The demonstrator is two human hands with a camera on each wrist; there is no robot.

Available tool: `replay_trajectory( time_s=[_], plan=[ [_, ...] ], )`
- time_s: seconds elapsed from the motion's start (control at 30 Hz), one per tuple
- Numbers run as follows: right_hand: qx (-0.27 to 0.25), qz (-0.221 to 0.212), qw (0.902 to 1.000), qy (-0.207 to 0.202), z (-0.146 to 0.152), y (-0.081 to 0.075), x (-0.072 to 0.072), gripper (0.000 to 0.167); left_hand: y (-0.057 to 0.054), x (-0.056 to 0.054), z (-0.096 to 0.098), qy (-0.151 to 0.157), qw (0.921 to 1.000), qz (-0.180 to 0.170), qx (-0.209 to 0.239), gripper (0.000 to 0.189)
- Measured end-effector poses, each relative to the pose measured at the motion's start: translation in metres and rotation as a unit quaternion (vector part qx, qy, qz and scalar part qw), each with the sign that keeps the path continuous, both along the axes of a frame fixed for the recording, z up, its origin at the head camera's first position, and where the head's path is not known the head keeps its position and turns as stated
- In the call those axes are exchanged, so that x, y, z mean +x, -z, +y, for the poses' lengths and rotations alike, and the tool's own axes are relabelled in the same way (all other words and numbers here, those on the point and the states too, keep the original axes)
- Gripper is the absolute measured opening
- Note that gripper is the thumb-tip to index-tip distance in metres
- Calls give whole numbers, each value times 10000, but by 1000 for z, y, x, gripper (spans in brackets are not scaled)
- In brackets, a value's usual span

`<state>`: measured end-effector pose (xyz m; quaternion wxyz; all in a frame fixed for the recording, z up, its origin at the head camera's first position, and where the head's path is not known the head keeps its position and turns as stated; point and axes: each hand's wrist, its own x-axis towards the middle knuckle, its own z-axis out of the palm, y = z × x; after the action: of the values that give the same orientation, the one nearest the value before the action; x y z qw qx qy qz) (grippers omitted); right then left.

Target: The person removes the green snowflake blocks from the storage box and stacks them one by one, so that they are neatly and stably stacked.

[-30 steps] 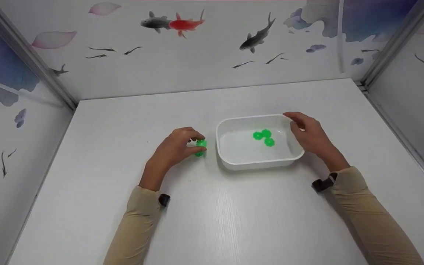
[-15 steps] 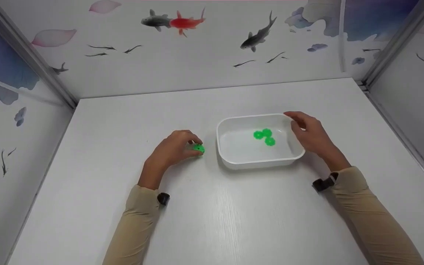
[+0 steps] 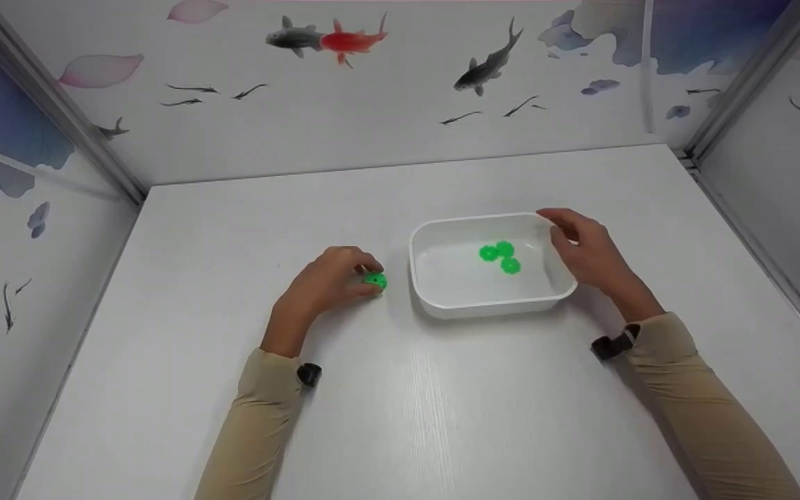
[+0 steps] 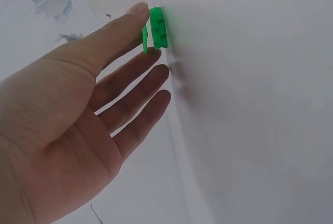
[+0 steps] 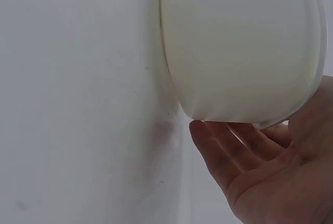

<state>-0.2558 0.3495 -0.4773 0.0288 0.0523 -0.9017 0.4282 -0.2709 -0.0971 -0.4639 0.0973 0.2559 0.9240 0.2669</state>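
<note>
In the head view my left hand is left of a white plastic tub. Between its thumb and index finger it pinches small green scalloped plastic pieces, close to the table. The left wrist view shows a thick notched green piece and a thin green piece beside it; the other fingers are spread loosely. My right hand holds the tub's right end, thumb over the rim and fingers along the outside. Inside the tub lie three green scalloped discs, close together on its floor.
The tub stands on a white table. Panels printed with fish and petals enclose it at the back and sides, with metal posts at the corners. Each wrist wears a small black device.
My left hand has drawn slightly left and down, and the green pieces it pinches have turned and now show less between the fingers. The right hand and tub stay practically in place.
</note>
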Motion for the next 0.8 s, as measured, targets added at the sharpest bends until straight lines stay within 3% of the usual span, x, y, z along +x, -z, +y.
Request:
replay_trajectory(
  time_s=[0.37,0.8],
  plan=[
    [111,20,9999,-4,1,1,-1,44,0,1,-3,60,9998,-100,139,46],
    [50,-3,10000,17,1,0,0,43,-1,2,-4,118,9994,-66,315,38]
  ],
)
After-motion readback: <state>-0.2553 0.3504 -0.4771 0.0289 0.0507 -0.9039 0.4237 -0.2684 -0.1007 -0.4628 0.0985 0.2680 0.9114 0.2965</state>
